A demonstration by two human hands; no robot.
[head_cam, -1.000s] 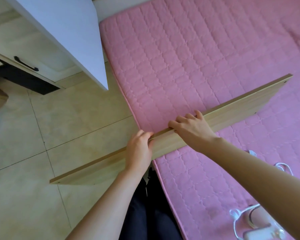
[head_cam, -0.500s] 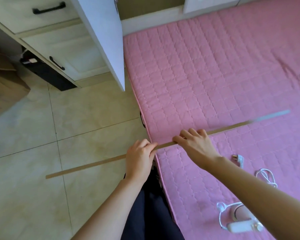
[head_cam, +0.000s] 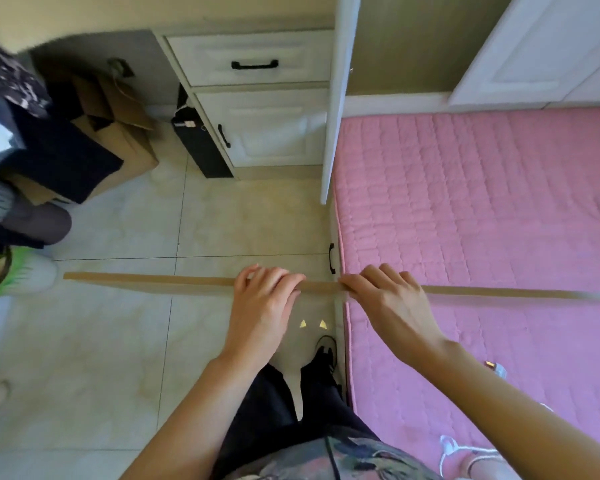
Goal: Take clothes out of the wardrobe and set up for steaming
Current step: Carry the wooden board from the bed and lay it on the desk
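We hold a long, thin, light-brown wooden board [head_cam: 174,284] edge-on and level in front of us, our left hand [head_cam: 262,303] curled over its upper edge near the middle and our right hand [head_cam: 388,299] gripping it just beside, fingers wrapped over the top. The board runs from over the pale tiled floor [head_cam: 118,341] at the left to over the pink quilted mattress [head_cam: 482,209] at the right, where its end blurs and leaves the picture. We judge the step to be carrying this board into place as a surface for steaming; to do it well we should keep both grips firm, keep the board level, and swing the far-right end slowly so it clears the open white wardrobe door [head_cam: 336,98] and the white drawer cabinet with black handles [head_cam: 257,98]. The board's broad face is hidden from us, so we cannot tell its width. No clothes from the wardrobe are clearly in view; the dark heap [head_cam: 32,150] at the far left is too jumbled to name. A white cord [head_cam: 451,448] lies on the mattress at the near right, cut off by the frame.
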